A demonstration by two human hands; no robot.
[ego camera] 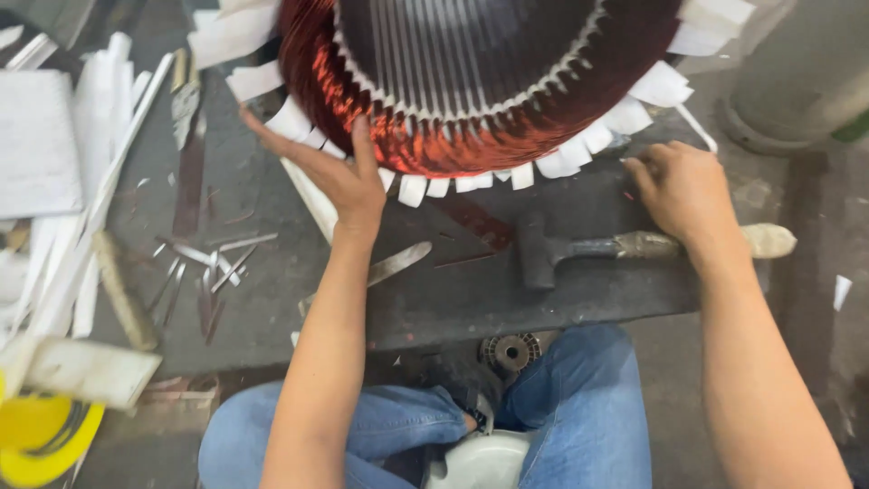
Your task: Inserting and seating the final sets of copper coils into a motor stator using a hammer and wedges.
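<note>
Head view looks down on a large motor stator (pixel 471 81) lying at the far edge of a dark work mat (pixel 543 299), its copper-red windings ringed by white insulation paper strips (pixel 579 145). Left hand (pixel 330 172) lies open and flat, fingers spread wide, pressed against the lower left curve of the copper coil among the paper tabs. Right hand (pixel 683 190) is loosely curled, knuckles up, resting on the mat just below the stator's lower right rim; whether it pinches anything I cannot tell. A hammer (pixel 615 246) with a dark head lies on the mat between the arms, its handle passing under the right wrist. A metal blade (pixel 398 263) lies near the left forearm, and thin metal slivers (pixel 208 263) scatter further left beside white paper sheets (pixel 36 145)
</note>
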